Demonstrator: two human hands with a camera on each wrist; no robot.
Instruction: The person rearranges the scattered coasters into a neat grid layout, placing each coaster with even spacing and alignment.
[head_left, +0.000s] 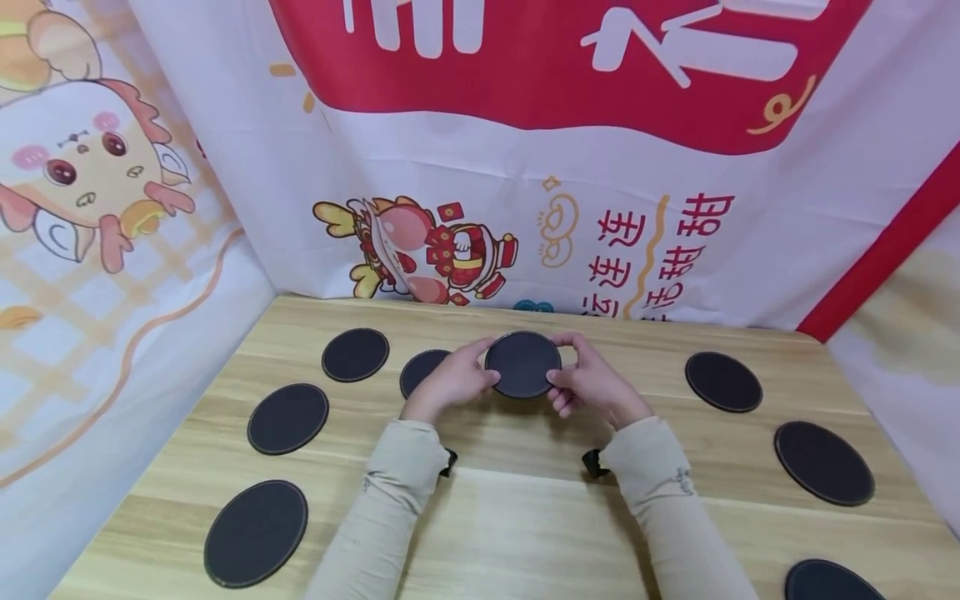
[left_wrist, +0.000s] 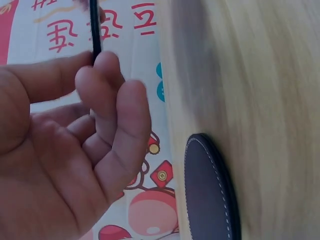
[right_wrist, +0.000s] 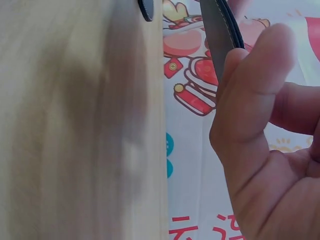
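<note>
A round black coaster (head_left: pixel 522 364) with a stitched rim is held up off the table between both hands. My left hand (head_left: pixel 459 379) pinches its left edge with thumb and fingers. On the opposite edge my right hand (head_left: pixel 592 379) grips it the same way, thumb on the near face. Seen from the left wrist, the coaster (left_wrist: pixel 95 30) is a thin dark edge at the fingertips; in the right wrist view the coaster (right_wrist: pixel 222 35) shows its stitched border. Another coaster (head_left: pixel 422 372) lies partly hidden behind the left hand, on the table.
Several more black coasters lie spread out on the wooden table (head_left: pixel 517 525): one coaster (head_left: pixel 257 533) at the near left, one coaster (head_left: pixel 723 382) at the far right, one coaster (head_left: pixel 825 462) nearer. A printed cloth (head_left: pixel 450 150) hangs along the back edge.
</note>
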